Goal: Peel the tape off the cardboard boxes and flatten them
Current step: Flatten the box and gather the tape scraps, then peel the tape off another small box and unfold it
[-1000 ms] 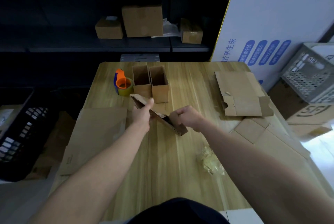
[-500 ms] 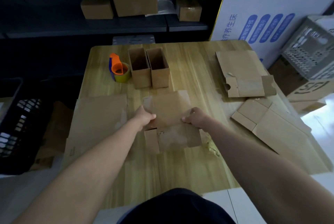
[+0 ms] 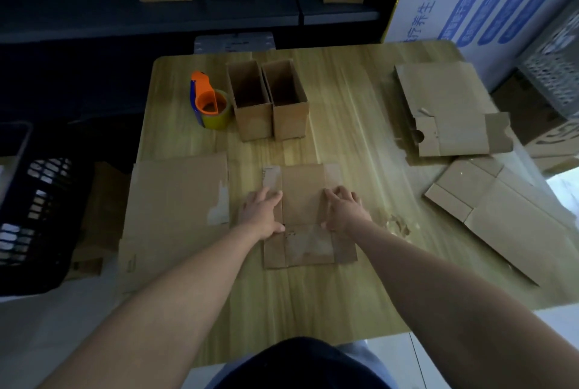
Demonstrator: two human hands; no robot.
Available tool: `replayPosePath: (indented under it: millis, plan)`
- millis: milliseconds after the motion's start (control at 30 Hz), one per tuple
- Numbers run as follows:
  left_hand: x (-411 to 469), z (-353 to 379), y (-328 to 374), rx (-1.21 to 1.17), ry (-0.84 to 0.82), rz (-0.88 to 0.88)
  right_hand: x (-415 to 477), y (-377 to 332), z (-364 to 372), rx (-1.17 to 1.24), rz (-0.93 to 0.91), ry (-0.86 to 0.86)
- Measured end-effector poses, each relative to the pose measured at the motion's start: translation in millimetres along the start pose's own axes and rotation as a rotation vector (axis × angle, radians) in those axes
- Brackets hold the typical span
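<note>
A small flattened cardboard box [image 3: 303, 200] lies flat on the wooden table [image 3: 344, 144] in front of me. My left hand [image 3: 261, 213] presses down on its left side with straight fingers. My right hand [image 3: 343, 210] presses on its right side, fingers spread over the cardboard. Two upright open boxes [image 3: 269, 100] stand side by side further back. A crumpled wad of peeled tape [image 3: 396, 224] lies just right of my right hand.
An orange tape dispenser with a yellow roll [image 3: 210, 105] sits left of the upright boxes. Flattened cardboard lies at the left [image 3: 175, 200] and in two piles at the right [image 3: 448, 109], [image 3: 507, 216]. A dark crate [image 3: 34, 216] stands off the table's left.
The box was held tilted in the air between both hands. It has come down onto the table and now lies flat, with both hands pressing on it.
</note>
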State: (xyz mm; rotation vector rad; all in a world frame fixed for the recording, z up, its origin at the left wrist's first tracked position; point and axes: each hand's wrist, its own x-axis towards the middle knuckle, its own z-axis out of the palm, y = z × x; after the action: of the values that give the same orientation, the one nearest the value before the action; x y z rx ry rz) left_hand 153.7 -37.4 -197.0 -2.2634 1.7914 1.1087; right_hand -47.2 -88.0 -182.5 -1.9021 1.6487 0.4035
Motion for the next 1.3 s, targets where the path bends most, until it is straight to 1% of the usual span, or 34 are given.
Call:
replayPosePath:
  millis: [133, 233, 300, 333, 400, 467, 533, 600, 733, 833, 900, 967, 1000, 1033, 1100, 1167, 1200, 1233, 1267, 1300]
  plan:
    - [5, -4, 1, 0.108, 0.009, 0.012, 11, -2, 0, -0.013, 0.036, -0.019]
    - [7, -4, 8, 0.088, 0.048, -0.029, 17, -8, -4, -0.028, 0.058, 0.001]
    - [8, -2, 17, 0.052, 0.069, -0.097, 18, -11, -5, -0.015, 0.080, 0.012]
    - [8, -2, 21, 0.007, 0.071, -0.151, 18, -11, -6, 0.013, 0.097, 0.020]
    - [10, -8, 27, -0.165, 0.080, -0.263, 20, -9, -10, 0.120, 0.143, 0.029]
    - [14, -18, 30, -0.420, 0.097, -0.330, 23, -2, -19, 0.307, 0.192, 0.031]
    - [18, -26, 34, -0.693, 0.112, -0.354, 26, 6, -32, 0.442, 0.214, 0.054]
    - [20, -33, 44, -0.790, 0.136, -0.334, 28, 13, -46, 0.514, 0.217, 0.091]
    - [33, -42, 77, -0.826, 0.207, -0.250, 37, 23, -78, 0.638, 0.220, 0.194]
    - [49, -50, 98, -0.880, 0.175, -0.144, 45, 38, -106, 0.709, 0.184, 0.257]
    - [57, -55, 114, -0.917, 0.163, -0.111, 49, 49, -124, 0.765, 0.140, 0.284]
    - [64, -57, 128, -0.854, 0.171, -0.119, 53, 58, -135, 0.778, 0.116, 0.268]
    - [66, -57, 134, -0.758, 0.205, -0.135, 55, 61, -137, 0.728, 0.106, 0.227]
    - [67, -56, 139, -0.652, 0.280, -0.141, 56, 63, -136, 0.631, 0.094, 0.161]
    - [67, -60, 148, -0.432, 0.553, -0.094, 60, 67, -126, 0.359, 0.054, 0.026]
    - [67, -71, 151, -0.232, 0.827, -0.033, 62, 70, -116, 0.136, 0.022, -0.024]
    - [69, -79, 148, -0.152, 0.918, -0.024, 64, 71, -111, 0.081, 0.007, -0.032]
    - [73, -88, 144, -0.075, 0.964, -0.035, 65, 72, -109, 0.051, -0.006, -0.039]
    - [77, -96, 138, -0.005, 0.955, -0.069, 67, 74, -107, 0.023, -0.021, -0.048]
    - [81, -103, 131, 0.049, 0.903, -0.116, 68, 75, -105, -0.015, -0.033, -0.058]
